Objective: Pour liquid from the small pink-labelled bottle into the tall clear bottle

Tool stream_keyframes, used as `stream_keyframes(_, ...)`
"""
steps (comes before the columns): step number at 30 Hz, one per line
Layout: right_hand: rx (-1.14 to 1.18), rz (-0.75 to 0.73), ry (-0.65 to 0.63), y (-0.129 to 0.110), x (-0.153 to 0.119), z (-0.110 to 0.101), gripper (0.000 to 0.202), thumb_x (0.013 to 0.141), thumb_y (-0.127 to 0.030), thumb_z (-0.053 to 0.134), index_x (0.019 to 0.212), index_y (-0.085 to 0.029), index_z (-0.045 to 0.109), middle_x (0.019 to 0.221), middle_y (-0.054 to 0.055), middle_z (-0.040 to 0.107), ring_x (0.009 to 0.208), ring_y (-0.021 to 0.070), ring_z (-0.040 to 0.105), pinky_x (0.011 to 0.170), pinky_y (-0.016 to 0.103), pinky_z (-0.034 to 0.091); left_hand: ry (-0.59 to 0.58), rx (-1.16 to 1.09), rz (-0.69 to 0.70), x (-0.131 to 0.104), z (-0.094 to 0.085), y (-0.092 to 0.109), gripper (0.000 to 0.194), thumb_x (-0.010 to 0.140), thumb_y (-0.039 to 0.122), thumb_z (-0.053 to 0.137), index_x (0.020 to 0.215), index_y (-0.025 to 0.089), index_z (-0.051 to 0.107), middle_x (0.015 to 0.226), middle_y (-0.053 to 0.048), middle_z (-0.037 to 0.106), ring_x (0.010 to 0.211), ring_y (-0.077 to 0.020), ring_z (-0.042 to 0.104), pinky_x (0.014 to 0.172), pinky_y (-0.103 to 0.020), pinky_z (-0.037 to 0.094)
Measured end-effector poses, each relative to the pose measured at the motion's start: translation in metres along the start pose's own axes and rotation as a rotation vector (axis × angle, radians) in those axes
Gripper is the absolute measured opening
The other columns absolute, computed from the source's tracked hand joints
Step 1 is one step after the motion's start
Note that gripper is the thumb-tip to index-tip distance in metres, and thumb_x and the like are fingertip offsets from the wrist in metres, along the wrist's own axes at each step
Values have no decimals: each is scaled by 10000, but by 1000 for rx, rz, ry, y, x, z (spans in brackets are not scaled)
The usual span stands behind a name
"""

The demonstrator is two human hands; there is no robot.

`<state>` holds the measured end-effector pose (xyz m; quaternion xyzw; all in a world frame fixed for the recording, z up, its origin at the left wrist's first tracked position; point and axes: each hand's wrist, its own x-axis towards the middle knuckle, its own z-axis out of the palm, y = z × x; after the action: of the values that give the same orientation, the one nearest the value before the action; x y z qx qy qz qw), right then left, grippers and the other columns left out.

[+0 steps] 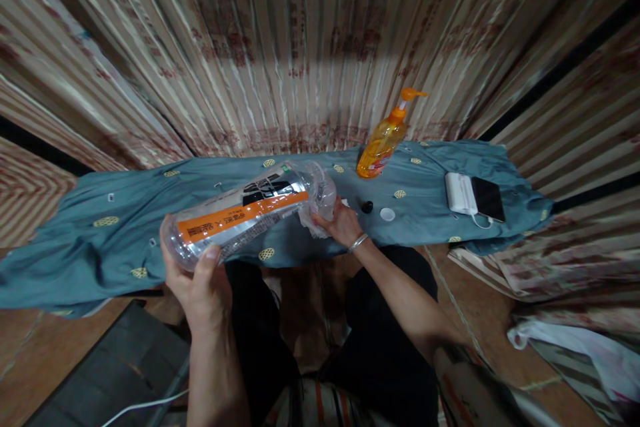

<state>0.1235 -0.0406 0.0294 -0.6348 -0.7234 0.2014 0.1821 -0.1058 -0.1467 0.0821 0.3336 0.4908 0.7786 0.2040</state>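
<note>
A large clear plastic bottle (245, 210) with an orange, silver and black label lies tilted across the middle, above the cloth. My left hand (197, 280) is closed around its base at the left, thumb on the near side. At the other end is a rounded clear plastic part (323, 190); whether it is joined to the bottle I cannot tell. My right hand (341, 221) grips this end, together with a crumpled white tissue (314, 221) beneath it. The right fingertips are partly hidden behind the plastic.
A pump bottle of orange liquid (381, 147) stands at the back. A small black cap (367, 206) and a white disc (387, 214) lie right of my right hand. Farther right are a white power bank (460, 193) and a cabled phone (488, 199). Curtains (300, 47) hang behind.
</note>
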Motion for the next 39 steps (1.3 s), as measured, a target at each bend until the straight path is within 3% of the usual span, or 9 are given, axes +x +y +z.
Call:
stream_keyframes(17, -22, 14, 7, 2, 1, 4, 597, 950, -483, 734, 1396, -128, 557, 1180, 158, 806, 1109, 286, 784, 909, 304, 588, -12, -5, -19, 0, 2, 5, 722, 514, 447, 921, 1207, 344, 749, 1134, -34, 731, 1157, -336, 683, 1131, -611, 462)
stream_keyframes(31, -18, 9, -5, 0, 0, 2, 622, 943, -485, 742, 1408, -121, 546, 1216, 158, 800, 1135, 282, 777, 924, 296, 584, -44, 18, 13, 1, 0, 1, 739, 562, 472, 905, 1266, 351, 715, 1253, -42, 707, 1237, -354, 666, 1146, -603, 464)
stream_keyframes(39, -37, 14, -4, -1, 0, 1, 579, 944, -480, 739, 1374, -130, 573, 1190, 154, 805, 1116, 278, 784, 914, 289, 583, -38, 21, 7, 2, -2, 0, 771, 535, 477, 919, 1269, 347, 722, 1176, -32, 726, 1167, -333, 683, 1140, -621, 461)
